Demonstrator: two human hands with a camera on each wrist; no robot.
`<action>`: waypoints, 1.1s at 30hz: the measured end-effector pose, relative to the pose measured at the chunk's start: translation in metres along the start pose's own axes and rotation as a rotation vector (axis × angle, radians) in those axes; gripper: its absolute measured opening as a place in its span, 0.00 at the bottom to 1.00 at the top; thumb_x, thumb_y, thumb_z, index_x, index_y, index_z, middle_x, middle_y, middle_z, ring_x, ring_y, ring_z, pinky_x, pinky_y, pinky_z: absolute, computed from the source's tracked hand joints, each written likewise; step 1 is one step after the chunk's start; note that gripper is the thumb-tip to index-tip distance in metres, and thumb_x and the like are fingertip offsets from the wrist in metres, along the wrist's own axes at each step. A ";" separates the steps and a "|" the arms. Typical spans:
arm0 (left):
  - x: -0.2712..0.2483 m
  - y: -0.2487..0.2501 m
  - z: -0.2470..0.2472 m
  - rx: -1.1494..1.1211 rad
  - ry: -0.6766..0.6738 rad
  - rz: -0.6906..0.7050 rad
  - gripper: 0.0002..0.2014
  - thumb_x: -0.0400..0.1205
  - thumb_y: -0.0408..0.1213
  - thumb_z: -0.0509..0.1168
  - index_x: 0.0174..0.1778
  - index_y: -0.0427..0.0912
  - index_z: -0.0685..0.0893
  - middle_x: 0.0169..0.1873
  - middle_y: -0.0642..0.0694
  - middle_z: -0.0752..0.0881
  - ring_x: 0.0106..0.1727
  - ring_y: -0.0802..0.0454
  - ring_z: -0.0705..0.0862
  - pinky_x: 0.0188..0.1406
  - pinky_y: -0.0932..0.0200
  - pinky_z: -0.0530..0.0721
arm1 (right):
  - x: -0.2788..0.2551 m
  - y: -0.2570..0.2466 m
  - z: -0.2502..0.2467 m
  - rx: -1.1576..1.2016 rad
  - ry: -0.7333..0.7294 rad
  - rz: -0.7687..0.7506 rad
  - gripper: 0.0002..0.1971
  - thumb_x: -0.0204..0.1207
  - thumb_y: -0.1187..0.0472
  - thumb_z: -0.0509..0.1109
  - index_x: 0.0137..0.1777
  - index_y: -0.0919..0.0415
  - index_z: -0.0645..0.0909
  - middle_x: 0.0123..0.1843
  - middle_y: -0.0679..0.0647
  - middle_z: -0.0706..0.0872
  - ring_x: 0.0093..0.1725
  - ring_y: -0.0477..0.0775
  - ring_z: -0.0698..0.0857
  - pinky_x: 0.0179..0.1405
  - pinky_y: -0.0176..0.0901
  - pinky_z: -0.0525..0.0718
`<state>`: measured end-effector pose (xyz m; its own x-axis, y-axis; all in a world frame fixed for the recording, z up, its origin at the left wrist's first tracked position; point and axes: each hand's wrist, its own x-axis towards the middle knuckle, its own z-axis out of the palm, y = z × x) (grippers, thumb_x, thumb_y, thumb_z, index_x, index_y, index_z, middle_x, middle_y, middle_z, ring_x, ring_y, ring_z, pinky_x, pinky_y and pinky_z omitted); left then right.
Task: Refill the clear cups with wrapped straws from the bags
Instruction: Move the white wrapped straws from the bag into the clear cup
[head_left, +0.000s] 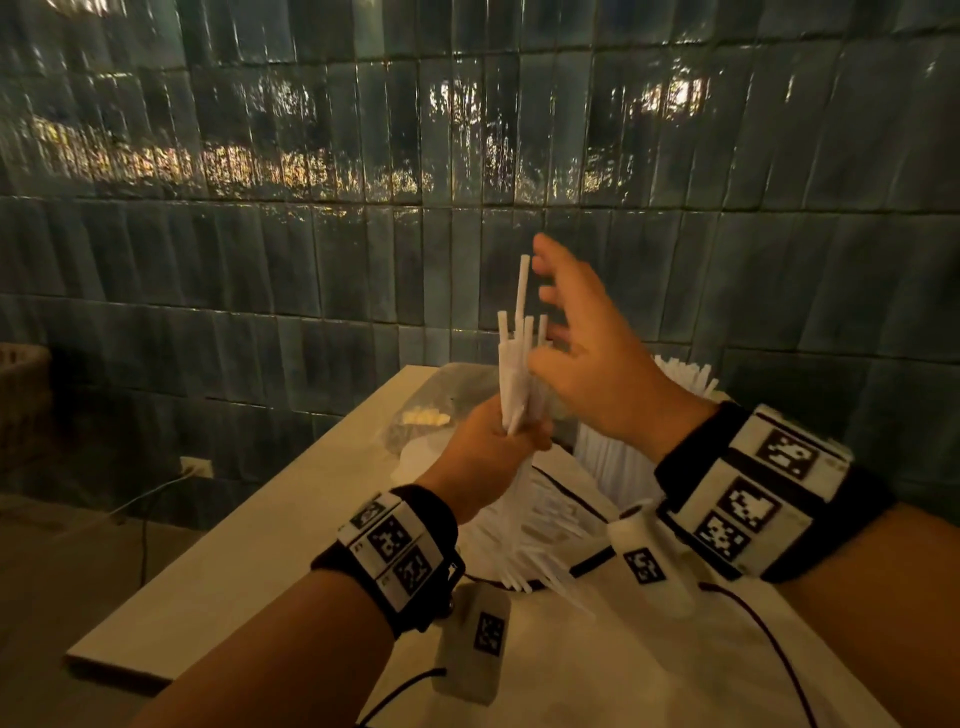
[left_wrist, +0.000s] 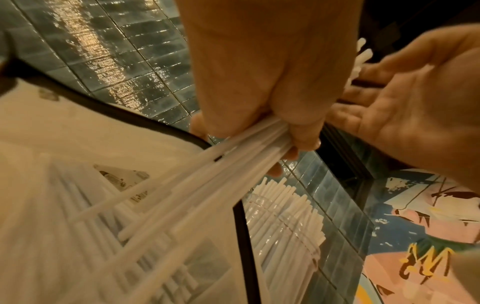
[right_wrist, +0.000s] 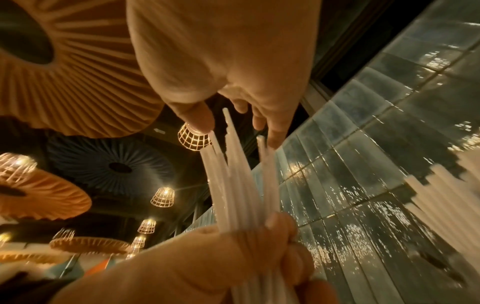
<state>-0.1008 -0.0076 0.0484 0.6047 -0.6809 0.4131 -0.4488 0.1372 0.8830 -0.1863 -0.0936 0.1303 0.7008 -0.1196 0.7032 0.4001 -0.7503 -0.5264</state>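
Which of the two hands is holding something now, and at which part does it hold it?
The left hand grips a bundle of white paper-wrapped straws around its lower part. The right hand is open beside the tops, holding nothing.

1. This looks like a café or restaurant, dimly lit in warm tones.
2. Beyond the hands (head_left: 519, 395), glossy dark teal wall tiles (head_left: 363, 156) catch lamp reflections.
3. Above the hands, in the right wrist view, wire-cage pendant lamps (right_wrist: 193, 139) and large pleated disc ceiling ornaments (right_wrist: 78, 78) hang.
4. Below the hands, the pale surface (head_left: 249, 545) carries bulk wrapped straws (head_left: 540, 519) and a filled clear cup (left_wrist: 285, 222).
5. Right of the hands, the left wrist view shows a painted mural (left_wrist: 428, 216).
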 end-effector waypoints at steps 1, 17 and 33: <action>0.000 0.001 0.001 0.015 -0.004 -0.007 0.08 0.81 0.29 0.64 0.54 0.31 0.81 0.44 0.37 0.85 0.39 0.58 0.82 0.41 0.65 0.82 | 0.002 -0.003 -0.001 -0.032 -0.013 -0.043 0.39 0.71 0.59 0.63 0.83 0.49 0.51 0.80 0.47 0.60 0.76 0.42 0.62 0.73 0.44 0.68; 0.006 0.016 0.008 -0.117 0.026 0.016 0.10 0.75 0.21 0.66 0.33 0.40 0.82 0.24 0.50 0.84 0.27 0.57 0.82 0.29 0.66 0.81 | 0.001 -0.007 0.002 -0.337 0.062 -0.152 0.12 0.83 0.62 0.61 0.55 0.66 0.85 0.49 0.60 0.88 0.48 0.55 0.85 0.51 0.47 0.82; 0.003 0.041 0.019 0.001 -0.013 0.112 0.06 0.80 0.21 0.60 0.48 0.29 0.81 0.38 0.34 0.82 0.38 0.44 0.83 0.38 0.52 0.82 | -0.008 0.008 -0.010 -0.409 -0.202 -0.110 0.26 0.82 0.50 0.58 0.79 0.48 0.64 0.80 0.39 0.63 0.81 0.40 0.56 0.80 0.46 0.56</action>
<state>-0.1297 -0.0172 0.0813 0.5420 -0.6705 0.5066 -0.5139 0.2125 0.8311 -0.1946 -0.1054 0.1253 0.7848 0.0734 0.6153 0.2413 -0.9508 -0.1943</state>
